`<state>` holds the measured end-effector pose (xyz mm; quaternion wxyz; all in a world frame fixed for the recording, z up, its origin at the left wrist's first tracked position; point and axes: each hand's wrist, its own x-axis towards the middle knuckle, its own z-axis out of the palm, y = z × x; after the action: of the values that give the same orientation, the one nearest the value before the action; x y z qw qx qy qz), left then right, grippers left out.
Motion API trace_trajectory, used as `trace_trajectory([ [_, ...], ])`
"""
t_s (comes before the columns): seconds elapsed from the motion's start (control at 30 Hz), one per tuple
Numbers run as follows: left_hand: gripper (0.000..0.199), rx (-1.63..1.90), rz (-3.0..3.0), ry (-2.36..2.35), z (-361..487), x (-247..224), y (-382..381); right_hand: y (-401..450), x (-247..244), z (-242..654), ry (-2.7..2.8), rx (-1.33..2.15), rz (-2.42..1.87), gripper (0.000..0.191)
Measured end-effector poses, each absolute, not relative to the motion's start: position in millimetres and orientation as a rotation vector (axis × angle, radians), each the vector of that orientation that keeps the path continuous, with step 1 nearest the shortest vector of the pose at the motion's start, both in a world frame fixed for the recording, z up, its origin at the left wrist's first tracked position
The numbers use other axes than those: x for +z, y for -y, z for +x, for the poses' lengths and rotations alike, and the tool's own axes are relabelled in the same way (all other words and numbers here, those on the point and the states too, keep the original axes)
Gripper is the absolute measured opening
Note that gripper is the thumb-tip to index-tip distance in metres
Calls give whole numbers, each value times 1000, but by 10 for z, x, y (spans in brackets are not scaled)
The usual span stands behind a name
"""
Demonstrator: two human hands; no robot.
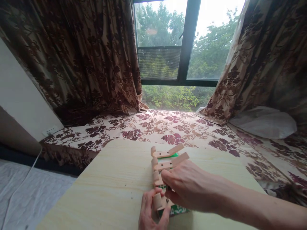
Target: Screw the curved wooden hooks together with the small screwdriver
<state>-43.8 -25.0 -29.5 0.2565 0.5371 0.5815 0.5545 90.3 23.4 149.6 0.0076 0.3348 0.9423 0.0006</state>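
Several pale wooden pieces with small dark holes lie in a row across a green box (179,209) near the table's front. The two farthest, a back piece (165,154) and a second piece (165,165), each have a raised block at the left and an angled arm at the right. My left hand (153,210) grips the nearest wooden piece (157,201), fingers round its left block. Above that piece, my right hand (177,183) is closed on a small dark metallic tool, mostly hidden by the fingers. A screw head (167,200) shows just below it.
The light wooden table (107,179) carries the box. Behind it, a floral-covered ledge (148,127) runs below a window (177,64) between patterned curtains (103,57). A white plastic bag (263,123) lies at the right; a white cable (24,179) hangs at the left.
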Motion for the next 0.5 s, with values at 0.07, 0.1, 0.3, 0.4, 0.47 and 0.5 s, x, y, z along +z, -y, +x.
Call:
trace_trajectory([
  [0.07, 28, 1460, 1441, -1595, -452, -307, 251, -240, 1550, 911, -2955, -106, 963, 9],
  [0.1, 28, 1436, 1437, -1607, -459, -316, 252, -239, 1559, 916, -2963, -139, 924, 11],
  [0.3, 33, 1447, 1451, -1587, -465, -340, 250, -217, 1451, 903, -2915, 41, 1019, 14],
  [0.4, 33, 1481, 1462, -1567, -460, -335, 236, -237, 1505, 877, -2857, 62, 1122, 16],
  [0.47, 32, 1483, 1462, -1543, -463, -335, 230, -259, 1572, 878, -2867, -1, 1091, 14],
  [0.5, 32, 1477, 1460, -1534, -465, -337, 230, -267, 1595, 886, -2885, -41, 1048, 11],
])
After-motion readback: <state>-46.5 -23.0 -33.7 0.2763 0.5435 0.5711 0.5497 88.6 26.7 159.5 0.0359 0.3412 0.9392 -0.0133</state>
